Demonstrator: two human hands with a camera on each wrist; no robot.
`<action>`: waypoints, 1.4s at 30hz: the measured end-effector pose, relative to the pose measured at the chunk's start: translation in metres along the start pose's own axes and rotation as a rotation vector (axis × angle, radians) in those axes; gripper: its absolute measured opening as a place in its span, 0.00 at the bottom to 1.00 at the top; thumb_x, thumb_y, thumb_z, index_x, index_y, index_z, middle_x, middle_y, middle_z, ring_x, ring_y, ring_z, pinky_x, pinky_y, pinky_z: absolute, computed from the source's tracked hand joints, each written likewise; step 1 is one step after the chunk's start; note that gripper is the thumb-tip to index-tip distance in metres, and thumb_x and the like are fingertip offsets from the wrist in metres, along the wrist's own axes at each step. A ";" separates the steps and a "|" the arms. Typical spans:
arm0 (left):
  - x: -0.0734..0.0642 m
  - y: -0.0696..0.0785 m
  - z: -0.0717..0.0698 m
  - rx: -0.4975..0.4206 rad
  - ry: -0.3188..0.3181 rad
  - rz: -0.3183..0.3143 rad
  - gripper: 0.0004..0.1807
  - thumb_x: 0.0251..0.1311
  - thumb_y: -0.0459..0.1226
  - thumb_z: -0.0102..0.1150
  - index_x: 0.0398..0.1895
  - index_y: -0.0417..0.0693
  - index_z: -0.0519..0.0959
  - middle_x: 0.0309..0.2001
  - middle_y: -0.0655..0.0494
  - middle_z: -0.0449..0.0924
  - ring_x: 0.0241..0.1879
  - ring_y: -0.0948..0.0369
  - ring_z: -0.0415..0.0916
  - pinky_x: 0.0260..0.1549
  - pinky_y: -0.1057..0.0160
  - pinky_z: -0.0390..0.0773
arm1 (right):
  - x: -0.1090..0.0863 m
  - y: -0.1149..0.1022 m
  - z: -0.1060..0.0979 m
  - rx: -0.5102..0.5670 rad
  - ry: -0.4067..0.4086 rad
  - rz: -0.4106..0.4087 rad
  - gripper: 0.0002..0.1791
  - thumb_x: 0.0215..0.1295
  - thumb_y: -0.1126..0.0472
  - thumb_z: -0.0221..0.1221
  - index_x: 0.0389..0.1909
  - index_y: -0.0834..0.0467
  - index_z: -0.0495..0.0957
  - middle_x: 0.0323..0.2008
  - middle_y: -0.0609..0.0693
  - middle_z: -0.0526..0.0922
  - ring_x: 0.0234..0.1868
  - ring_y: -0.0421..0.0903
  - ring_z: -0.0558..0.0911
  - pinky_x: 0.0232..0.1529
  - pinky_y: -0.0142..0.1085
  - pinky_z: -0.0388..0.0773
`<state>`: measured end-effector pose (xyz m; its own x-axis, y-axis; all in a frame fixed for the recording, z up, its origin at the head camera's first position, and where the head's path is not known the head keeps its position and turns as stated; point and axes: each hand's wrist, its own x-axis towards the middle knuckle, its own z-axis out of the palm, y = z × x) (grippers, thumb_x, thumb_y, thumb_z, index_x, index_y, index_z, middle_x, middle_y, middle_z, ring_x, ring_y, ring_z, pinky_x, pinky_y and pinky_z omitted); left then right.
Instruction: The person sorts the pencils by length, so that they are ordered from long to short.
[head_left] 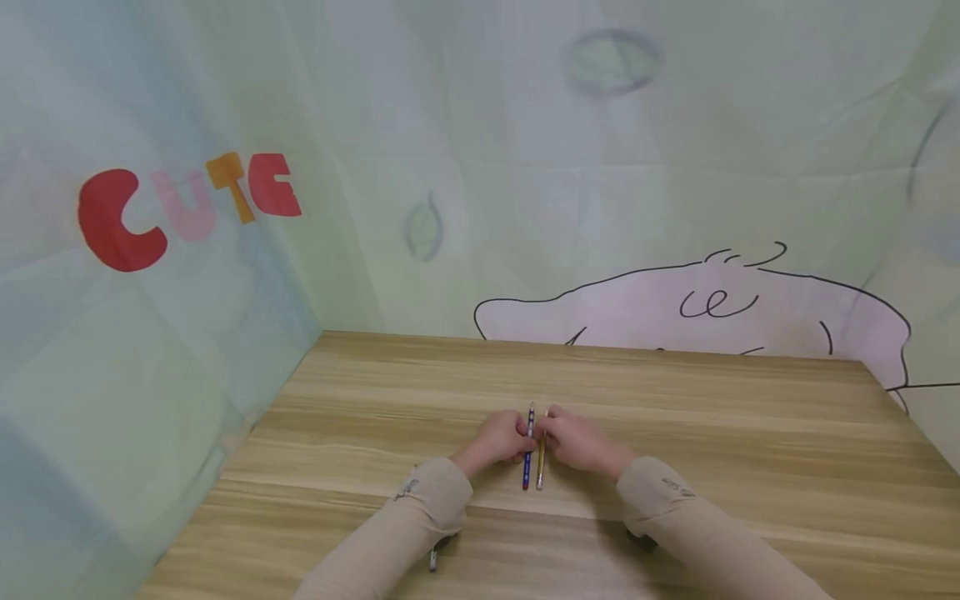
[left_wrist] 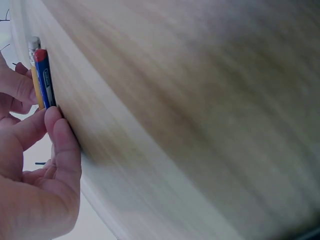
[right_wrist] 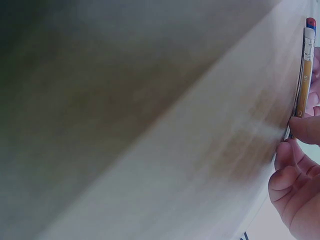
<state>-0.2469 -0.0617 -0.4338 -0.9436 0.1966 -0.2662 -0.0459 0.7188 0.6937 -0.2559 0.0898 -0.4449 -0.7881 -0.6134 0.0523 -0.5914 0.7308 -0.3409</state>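
Observation:
In the head view my left hand [head_left: 501, 437] pinches a blue pencil [head_left: 528, 458] with a red end, its point facing away from me. Close beside it, a yellow pencil [head_left: 542, 467] with a white eraser is pinched by my right hand [head_left: 576, 440]. The two pencils lie nearly parallel with a narrow gap between them, eraser ends toward me. From the left wrist, thumb and fingertips press on the blue pencil [left_wrist: 45, 80]. In the right wrist view the thumb and fingers hold the yellow pencil [right_wrist: 303, 85]; its far part is hidden behind them.
A wood-grain table [head_left: 390, 383] lies under both hands. Near the left forearm shows the end of a thin object [head_left: 432, 560], mostly hidden by the sleeve. Printed fabric [head_left: 420, 108] stands behind the table and along its left side.

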 end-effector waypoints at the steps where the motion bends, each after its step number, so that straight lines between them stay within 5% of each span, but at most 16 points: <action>1: 0.000 0.000 0.000 -0.002 0.000 -0.001 0.09 0.50 0.34 0.60 0.21 0.43 0.70 0.16 0.57 0.70 0.15 0.64 0.67 0.14 0.72 0.68 | 0.000 0.000 0.001 -0.009 -0.001 0.002 0.10 0.54 0.68 0.54 0.35 0.52 0.77 0.31 0.45 0.70 0.26 0.38 0.68 0.24 0.27 0.66; 31: -0.001 0.003 -0.002 -0.009 -0.015 -0.043 0.08 0.50 0.35 0.60 0.22 0.44 0.71 0.18 0.54 0.73 0.17 0.63 0.71 0.16 0.71 0.71 | -0.003 0.000 0.000 0.031 -0.001 0.012 0.10 0.56 0.68 0.53 0.36 0.53 0.78 0.32 0.44 0.69 0.28 0.37 0.68 0.27 0.27 0.67; 42: -0.002 0.000 0.000 0.003 0.002 -0.006 0.08 0.51 0.37 0.60 0.22 0.44 0.71 0.16 0.57 0.71 0.16 0.64 0.69 0.15 0.72 0.68 | -0.007 -0.002 -0.004 0.072 -0.004 0.010 0.12 0.56 0.69 0.52 0.39 0.54 0.78 0.33 0.46 0.71 0.28 0.37 0.69 0.29 0.28 0.69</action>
<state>-0.2452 -0.0617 -0.4337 -0.9441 0.1911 -0.2685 -0.0503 0.7218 0.6903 -0.2499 0.0942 -0.4412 -0.7934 -0.6070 0.0451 -0.5694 0.7139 -0.4077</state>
